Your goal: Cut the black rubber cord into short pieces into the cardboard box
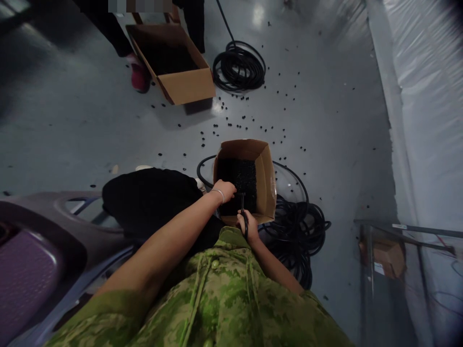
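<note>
Your two hands meet near the middle of the frame, over an open cardboard box [266, 185] with a bed of small black pieces [246, 176] inside it. Your right hand [249, 222], at the box's near edge, is closed around a slim black item [242, 203] that points up the frame into the opening; it is too dark and small to tell whether this is a tool or something else. Your left hand [224, 189], a pale bracelet [219, 193] at its wrist, reaches over the box's left side with its fingers bent inward, just beside that item's upper end; you cannot tell from this view whether it grips anything. Black hose [298, 236] lies in a loose heap to the right of the box, and one strand arcs up from it toward the box's right side; another black loop [199, 168] shows at the box's left. Black bits [244, 117] are scattered over the grey floor [336, 125] above the box. In the upper left of the frame, a second cardboard box [188, 86] with a dark filling stands by another person's reddish shoe [139, 79], and a neat hose coil [239, 66] lies just to its right. A purple panel [29, 274] in a grey frame fills the lower left corner, and pale sheeting [427, 96] hangs along the right edge.
</note>
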Demonstrator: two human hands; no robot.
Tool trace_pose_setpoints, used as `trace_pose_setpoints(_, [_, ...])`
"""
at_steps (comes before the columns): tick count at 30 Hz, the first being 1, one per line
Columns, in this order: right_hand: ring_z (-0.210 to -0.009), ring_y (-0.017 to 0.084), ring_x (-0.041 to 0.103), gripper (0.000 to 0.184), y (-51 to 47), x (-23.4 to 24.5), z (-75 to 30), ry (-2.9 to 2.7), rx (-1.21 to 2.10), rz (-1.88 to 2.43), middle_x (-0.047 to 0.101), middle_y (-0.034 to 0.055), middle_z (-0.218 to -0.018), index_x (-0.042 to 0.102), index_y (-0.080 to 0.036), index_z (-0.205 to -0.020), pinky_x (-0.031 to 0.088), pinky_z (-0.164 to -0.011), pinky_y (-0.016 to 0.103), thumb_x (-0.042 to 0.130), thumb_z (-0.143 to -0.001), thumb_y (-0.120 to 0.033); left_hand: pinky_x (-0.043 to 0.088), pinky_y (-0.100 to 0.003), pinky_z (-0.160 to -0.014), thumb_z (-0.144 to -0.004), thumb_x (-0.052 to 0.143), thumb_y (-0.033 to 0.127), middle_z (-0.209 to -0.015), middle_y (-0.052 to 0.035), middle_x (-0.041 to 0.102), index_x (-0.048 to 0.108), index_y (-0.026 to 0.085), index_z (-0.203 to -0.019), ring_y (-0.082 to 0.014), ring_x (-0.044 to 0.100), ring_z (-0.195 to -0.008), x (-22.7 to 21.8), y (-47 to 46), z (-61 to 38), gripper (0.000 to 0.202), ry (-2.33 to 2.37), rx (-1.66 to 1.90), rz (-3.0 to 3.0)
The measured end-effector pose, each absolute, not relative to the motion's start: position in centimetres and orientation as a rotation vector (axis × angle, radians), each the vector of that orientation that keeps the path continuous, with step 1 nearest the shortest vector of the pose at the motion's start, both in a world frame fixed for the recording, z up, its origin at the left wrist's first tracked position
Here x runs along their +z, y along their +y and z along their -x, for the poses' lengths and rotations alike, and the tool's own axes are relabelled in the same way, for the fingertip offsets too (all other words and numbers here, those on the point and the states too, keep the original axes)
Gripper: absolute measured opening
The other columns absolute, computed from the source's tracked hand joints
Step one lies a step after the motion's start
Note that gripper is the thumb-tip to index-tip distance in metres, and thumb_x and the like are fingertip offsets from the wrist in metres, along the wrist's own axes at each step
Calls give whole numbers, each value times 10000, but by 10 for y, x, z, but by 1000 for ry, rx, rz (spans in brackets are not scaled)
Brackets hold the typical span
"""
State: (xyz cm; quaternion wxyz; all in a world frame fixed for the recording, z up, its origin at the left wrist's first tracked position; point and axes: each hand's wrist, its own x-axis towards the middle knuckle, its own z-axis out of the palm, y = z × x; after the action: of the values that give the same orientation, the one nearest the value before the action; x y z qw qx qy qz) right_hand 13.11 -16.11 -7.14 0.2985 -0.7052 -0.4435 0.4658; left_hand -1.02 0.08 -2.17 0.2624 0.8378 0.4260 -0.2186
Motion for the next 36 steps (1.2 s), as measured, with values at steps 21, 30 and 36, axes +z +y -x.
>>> trace_pose_setpoints(21, [-680,177,656,240,-155,-88,-127,-1441,1063,2065,698,23,-715,707,-191,-912,489,-663,237,542,-815,-335,502,-306,-923,-927,554,380,-1150,-94,743,762,258,-1092,-238,664,-1104,-15,0,10,292,1177,-679,-2233])
trace_pose_setpoints(30, [-612,157,608,248,-154,-91,-128,-1494,1074,2011,662,-3,-649,707,-203,-883,461,-617,219,516,-782,-326,522,-284,-871,-888,621,366,-1170,-128,716,780,207,-1069,-260,663,-1077,-15,1,10,289,1202,-657,-2260])
trace_pose_setpoints(36, [-600,153,600,233,-155,-92,-126,-1466,1088,2011,648,-3,-651,693,-205,-853,457,-623,223,514,-767,-325,528,-291,-850,-892,614,356,-1172,-141,710,775,187,-1069,-268,668,-1062,-18,1,11,292,1179,-673,-2260])
